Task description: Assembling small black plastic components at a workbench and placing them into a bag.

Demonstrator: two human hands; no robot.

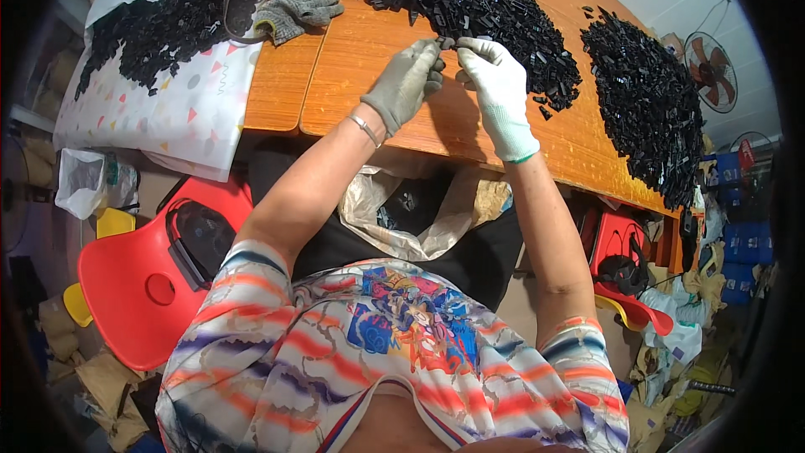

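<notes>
My left hand (403,84), in a grey-stained work glove, and my right hand (496,84), in a cleaner white glove, meet above the front of the wooden table. Between their fingertips is a small black plastic part (447,44), pinched from both sides. Its exact shape is too small to make out. Just beyond my hands spreads a large pile of black plastic parts (478,8). In my lap sits an open pale sack (360,210) with some black pieces inside.
More black parts (646,101) lie heaped at the table's right, and another heap (168,33) covers a patterned cloth (193,109) at left. Grey knit gloves (302,7) rest near the back left. Red chairs (134,285) stand on both sides; a fan (711,71) is at far right.
</notes>
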